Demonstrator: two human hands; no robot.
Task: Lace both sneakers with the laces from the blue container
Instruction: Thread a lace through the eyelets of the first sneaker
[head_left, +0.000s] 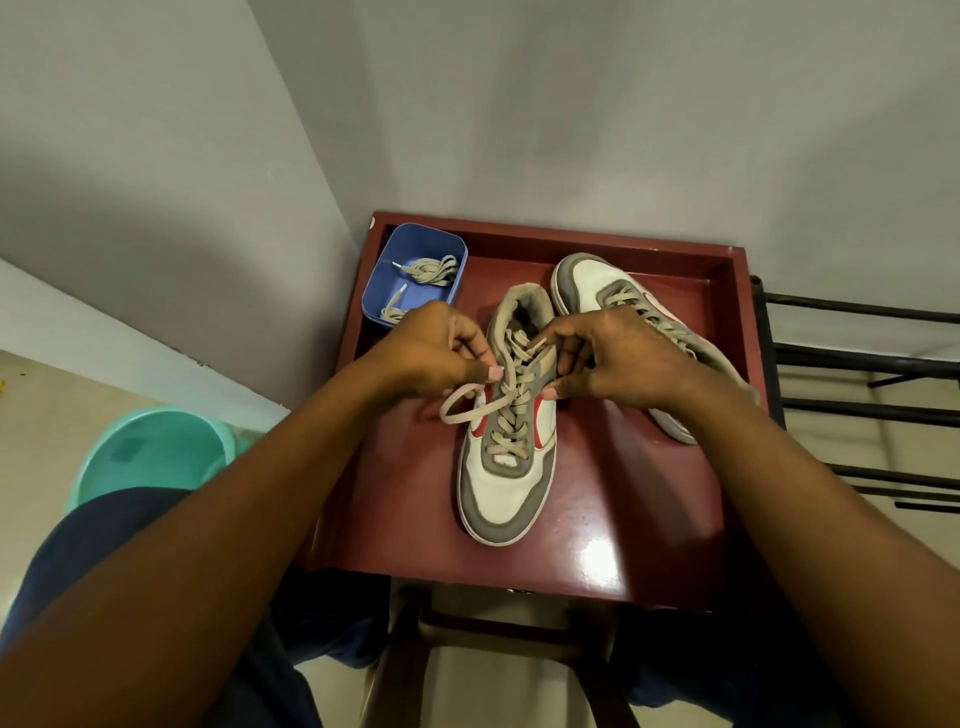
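Sneakers are lying on a glossy dark-red table (597, 545) with a raised rim. The near sneaker (506, 483) is sitting at the middle with its toe toward the person, and the far sneaker (592, 280) is lying just beside it to the right, angled away. Both are white and grey leather with red trim and thick rubber soles.

A flat beige lace (511, 415) is crossing up the near sneaker's eyelets. The left hand (431, 353) is pinching a loose loop of this lace between thumb and curled fingers at the shoe's left side. The right hand (618, 358) is pinching the other end near the top eyelets, and it is hiding the middle of the far sneaker.

A blue plastic container (415, 244), square with rounded corners, is standing in the table's far left corner, holding a spare lace (428, 273) in a tangle. A teal bucket (150, 452) is sitting on the floor to the left, and a black metal rack (857, 364) is standing to the right.
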